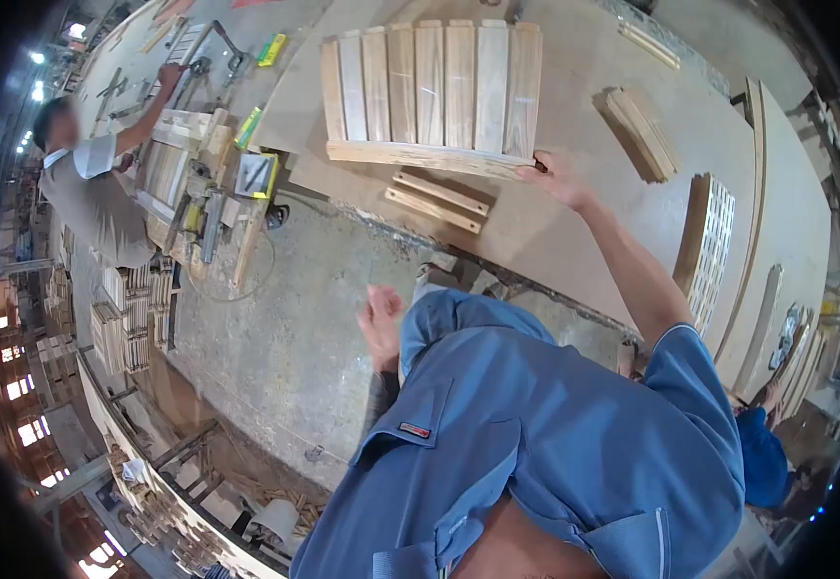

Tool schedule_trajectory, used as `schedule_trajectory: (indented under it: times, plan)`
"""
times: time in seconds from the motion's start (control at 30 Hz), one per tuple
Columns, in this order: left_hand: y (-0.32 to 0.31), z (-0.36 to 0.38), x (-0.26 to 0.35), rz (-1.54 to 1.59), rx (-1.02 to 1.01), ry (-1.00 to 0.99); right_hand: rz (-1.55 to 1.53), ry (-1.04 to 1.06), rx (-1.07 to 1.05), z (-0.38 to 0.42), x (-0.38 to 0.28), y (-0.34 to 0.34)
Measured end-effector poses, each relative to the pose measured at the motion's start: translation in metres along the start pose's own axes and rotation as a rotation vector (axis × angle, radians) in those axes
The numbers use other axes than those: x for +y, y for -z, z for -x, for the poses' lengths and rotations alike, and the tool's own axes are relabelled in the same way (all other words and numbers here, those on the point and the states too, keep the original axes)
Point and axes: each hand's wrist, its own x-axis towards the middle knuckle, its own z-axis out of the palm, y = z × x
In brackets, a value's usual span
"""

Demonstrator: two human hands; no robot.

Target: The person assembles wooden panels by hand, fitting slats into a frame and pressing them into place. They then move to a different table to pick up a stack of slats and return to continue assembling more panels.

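A slatted wooden panel (430, 87) lies on the workbench, its upright slats set into a curved rail (420, 157) along the near side. The rail's right end is in the grip of my right hand (557, 179), with the thumb and fingers closed around the corner. My left hand (379, 323) hangs low beside my body, over the floor and away from the bench. It is somewhat blurred, its fingers loosely apart with nothing seen in them. Just below the panel lie two short wooden rails (436, 201) with holes in them.
Stacked wood strips (642, 135) and a pile of slotted curved rails (708, 246) sit on the workbench (584, 246) to the right. At left, a co-worker (101, 183) stands at another table of frames, clamps and yellow-edged boxes. Another person in blue (766, 458) is at lower right.
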Motion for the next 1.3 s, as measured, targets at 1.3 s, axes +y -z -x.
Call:
schedule_trajectory:
  times: [1.3]
  plan:
    - [-0.148,-0.255,0.315,-1.376,-0.543,-0.948,-0.163,0.014,0.309,-0.140,0.163,0.045]
